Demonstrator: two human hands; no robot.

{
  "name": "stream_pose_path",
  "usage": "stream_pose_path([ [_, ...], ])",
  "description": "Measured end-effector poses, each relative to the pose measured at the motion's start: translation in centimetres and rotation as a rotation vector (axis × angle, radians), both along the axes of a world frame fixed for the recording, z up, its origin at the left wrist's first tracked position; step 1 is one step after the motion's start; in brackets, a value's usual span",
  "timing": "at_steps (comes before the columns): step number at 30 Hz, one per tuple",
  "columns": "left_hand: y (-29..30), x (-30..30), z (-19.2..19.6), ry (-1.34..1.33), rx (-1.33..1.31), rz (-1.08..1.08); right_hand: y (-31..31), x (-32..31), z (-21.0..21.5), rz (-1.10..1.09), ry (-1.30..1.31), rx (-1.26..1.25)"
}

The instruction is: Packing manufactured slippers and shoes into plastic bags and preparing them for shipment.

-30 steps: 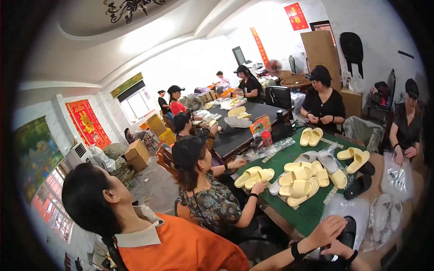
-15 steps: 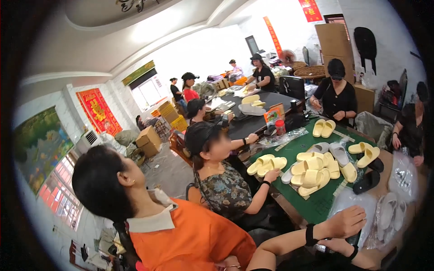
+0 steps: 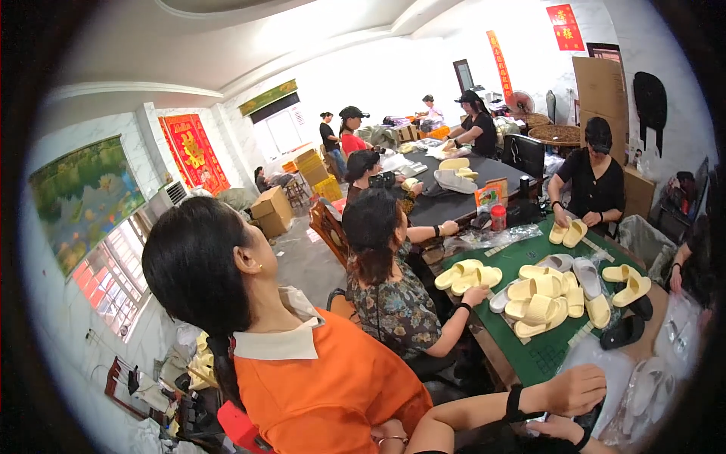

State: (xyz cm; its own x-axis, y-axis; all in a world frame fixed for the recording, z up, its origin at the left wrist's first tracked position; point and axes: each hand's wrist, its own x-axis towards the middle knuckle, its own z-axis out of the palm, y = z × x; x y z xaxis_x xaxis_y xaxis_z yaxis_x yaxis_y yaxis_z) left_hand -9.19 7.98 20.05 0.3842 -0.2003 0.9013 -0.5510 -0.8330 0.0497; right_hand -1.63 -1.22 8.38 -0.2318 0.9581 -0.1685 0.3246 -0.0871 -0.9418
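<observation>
Shifted slightly lower vs. prev. frame: L hand (image 3: 578,390), fingers loosely curled, contents indeterminate. R hand (image 3: 556,430) mostly hidden; cannot tell. Bagged slippers (image 3: 650,386) just beside: prob. light, soft, slick film; pinch sole edge.

Ten people (image 3: 302,333) show in the room — four seated or standing at the near green table (image 3: 541,356), the rest farther back. Roughly fifteen pale yellow slippers (image 3: 541,303) lie on the mat, plus two black ones (image 3: 624,329) — and one red can (image 3: 497,217).

Left grip, right grip out of frame; clothing unseen.
</observation>
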Motion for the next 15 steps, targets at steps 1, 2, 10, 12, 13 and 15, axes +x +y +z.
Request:
stream_pose_path([
  [1,-0.3,-0.2,0.3,-0.026,-0.033,0.003,-0.3,0.8,-1.0,-0.006,-0.007,-0.004],
  [2,-0.5,-0.2,0.6,-0.052,-0.064,0.008,-1.1,2.7,-3.4,-0.022,-0.057,-0.006],
  [10,1.5,0.5,-11.7,0.196,-0.070,0.016,0.8,4.5,-4.4,-0.155,-0.395,-0.051],
  [12,1.2,0.4,-17.3,0.431,-0.199,0.104,-0.8,7.5,-8.9,-0.187,-0.482,-0.055],
  [13,1.0,0.4,-19.1,0.486,-0.211,0.058,-1.1,8.8,-10.8,-0.202,-0.481,-0.056],
  [15,0.1,0.3,-23.3,0.604,-0.192,-0.007,-3.0,11.2,-15.1,-0.478,-0.556,-0.305],
])
